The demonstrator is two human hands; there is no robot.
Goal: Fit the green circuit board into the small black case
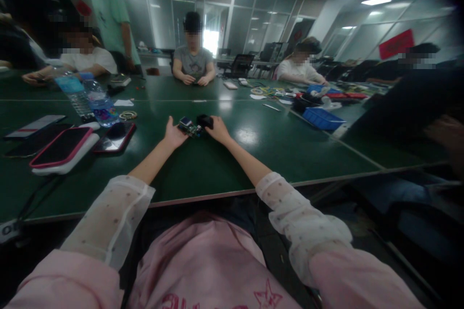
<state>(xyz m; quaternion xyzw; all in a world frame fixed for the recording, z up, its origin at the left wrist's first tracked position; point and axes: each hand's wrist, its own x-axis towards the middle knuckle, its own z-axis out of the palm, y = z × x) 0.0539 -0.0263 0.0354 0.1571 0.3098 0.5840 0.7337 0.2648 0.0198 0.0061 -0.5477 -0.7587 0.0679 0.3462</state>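
Over the green table (203, 169), a small green circuit board (192, 129) with a little screen lies at the fingers of my left hand (175, 134). That hand is turned palm up, its thumb raised apart from the fingers, which run under the board's left edge. My right hand (219, 130) is closed on a black block-shaped part (205, 121), held just above the board's right side. Whether the black part touches the board is too small to tell.
Phones (62, 147) and a red-edged phone (115, 137) lie left, below two water bottles (100, 101). A tape roll (128, 115) is near them. At right are a blue tray (324, 119) and cables. Several people sit around the table.
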